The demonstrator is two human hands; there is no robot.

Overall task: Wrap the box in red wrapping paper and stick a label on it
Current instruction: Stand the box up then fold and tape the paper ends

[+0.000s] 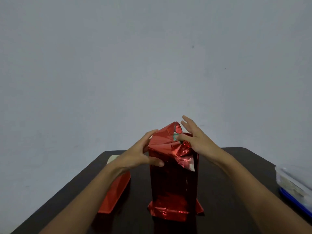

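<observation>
A tall box [173, 179] stands upright in the middle of the dark table [228, 191], covered in shiny red wrapping paper [162, 141]. Loose paper bunches and sticks up at its top, where a bit of the greenish box end shows. My left hand [143, 154] holds the top left of the box, thumb on the front face, fingers against the left paper flap. My right hand [195, 139] is at the top right, thumb pressing into the folds at the open end, the other fingers spread and straight above the paper. No label is visible.
A folded or rolled piece of red paper [114, 195] lies on the table left of the box, partly under my left forearm, with a pale object [113, 158] behind it. A clear plastic container with a blue lid [295, 184] sits at the right table edge. A plain wall is behind.
</observation>
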